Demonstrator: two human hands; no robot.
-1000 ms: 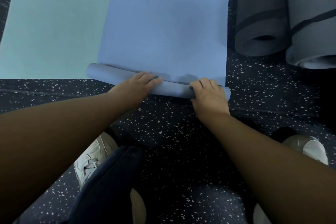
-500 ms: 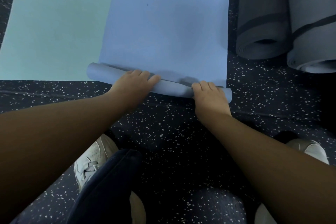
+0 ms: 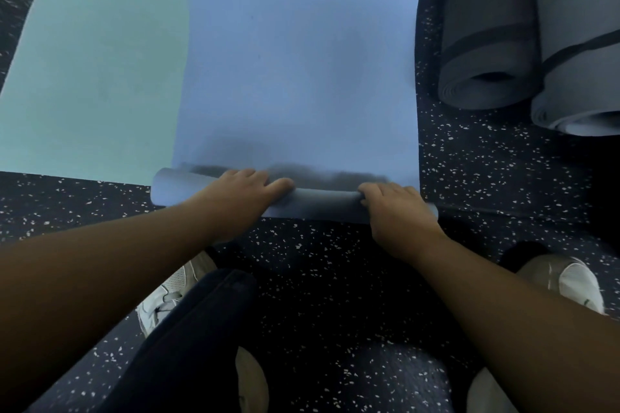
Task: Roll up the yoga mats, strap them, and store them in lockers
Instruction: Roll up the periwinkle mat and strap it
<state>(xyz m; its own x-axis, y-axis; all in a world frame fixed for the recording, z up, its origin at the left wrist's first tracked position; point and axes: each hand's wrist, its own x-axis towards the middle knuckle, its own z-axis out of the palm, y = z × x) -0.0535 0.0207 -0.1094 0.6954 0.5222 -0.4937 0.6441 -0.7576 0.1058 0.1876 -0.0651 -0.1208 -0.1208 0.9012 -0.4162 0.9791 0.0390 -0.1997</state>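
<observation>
Head view: a blue yoga mat (image 3: pixel 295 77), partly rolled on the speckled floor (image 3: pixel 503 178), is pressed at its roll by the flat left hand (image 3: pixel 241 198) and gripped by the right hand (image 3: pixel 396 211).

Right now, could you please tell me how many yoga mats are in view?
4: a blue mat at centre, partly rolled under both hands; a green mat flat to its left; two strapped grey rolls at upper right. Others may lie outside the frame.
</observation>
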